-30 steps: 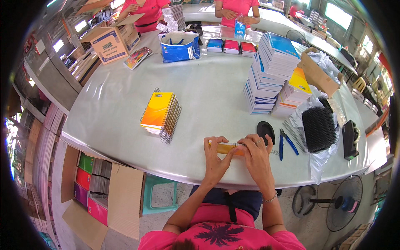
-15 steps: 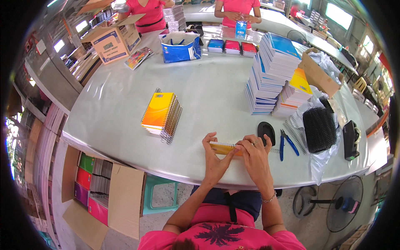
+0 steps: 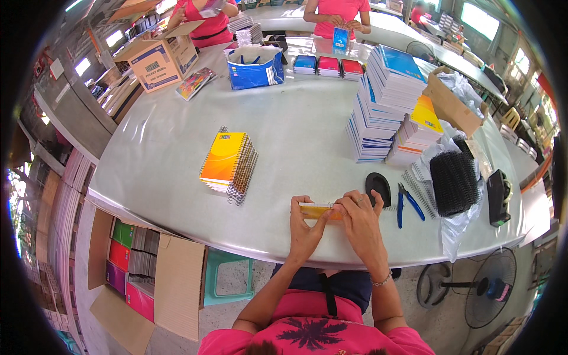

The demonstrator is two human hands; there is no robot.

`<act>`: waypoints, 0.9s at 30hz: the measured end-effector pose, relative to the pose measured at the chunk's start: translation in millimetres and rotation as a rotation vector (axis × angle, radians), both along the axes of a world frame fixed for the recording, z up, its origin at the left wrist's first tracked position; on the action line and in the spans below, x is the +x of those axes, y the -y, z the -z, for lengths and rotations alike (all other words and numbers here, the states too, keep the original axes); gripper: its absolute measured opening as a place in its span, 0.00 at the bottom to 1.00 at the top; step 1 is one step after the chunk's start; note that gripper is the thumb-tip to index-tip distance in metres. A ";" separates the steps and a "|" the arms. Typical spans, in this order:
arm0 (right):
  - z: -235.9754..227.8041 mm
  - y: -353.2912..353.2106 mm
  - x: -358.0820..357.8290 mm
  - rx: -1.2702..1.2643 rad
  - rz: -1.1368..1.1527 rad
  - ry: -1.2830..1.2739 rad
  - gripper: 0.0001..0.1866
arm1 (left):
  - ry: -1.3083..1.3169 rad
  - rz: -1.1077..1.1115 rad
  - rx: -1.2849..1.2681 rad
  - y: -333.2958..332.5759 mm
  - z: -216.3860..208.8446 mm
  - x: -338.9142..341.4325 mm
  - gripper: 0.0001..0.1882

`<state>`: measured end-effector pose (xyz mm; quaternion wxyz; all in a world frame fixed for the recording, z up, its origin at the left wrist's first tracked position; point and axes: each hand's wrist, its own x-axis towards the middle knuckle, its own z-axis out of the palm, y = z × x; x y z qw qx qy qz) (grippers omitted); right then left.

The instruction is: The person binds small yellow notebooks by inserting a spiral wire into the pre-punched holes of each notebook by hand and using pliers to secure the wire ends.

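Notebook, a small yellow-orange one, lies flat at the near edge of the pale worktop in the lower middle of the frame, pinned between both hands. Against the views from a second and half a second earlier it sits in nearly the same spot and the hands have hardly shifted, so the work on it seems to be in the same fine, close-in stage rather than moving on. At the left of the frame an open cardboard carton of coloured books stands on the floor, and on the worktop left of centre rests a stack of orange spiral notebooks. The left hand is narrowly closed on the notebook's left end, thumb along its near edge and fingers curled over the top. The right hand presses on its right end with fingers bent, also closed on it; what the fingertips do at the binding edge cannot be made out. Just right of that hand lie a black oval disc and blue-handled pliers, then a bundle of black spiral coils in clear plastic. Tall piles of blue-covered notebooks rise in the upper right.
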<state>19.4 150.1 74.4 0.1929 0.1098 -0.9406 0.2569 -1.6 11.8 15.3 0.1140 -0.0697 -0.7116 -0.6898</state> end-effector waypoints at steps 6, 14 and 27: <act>-11.8 4.1 4.3 0.030 0.006 0.005 0.09 | -0.012 0.031 0.100 1.8 4.1 -2.4 0.21; -32.6 -2.3 18.5 0.101 0.042 0.064 0.15 | 0.057 0.095 0.199 0.5 2.8 -1.4 0.21; -13.6 0.8 2.6 0.195 -0.017 0.304 0.21 | 0.026 0.147 0.109 1.5 5.4 -0.1 0.22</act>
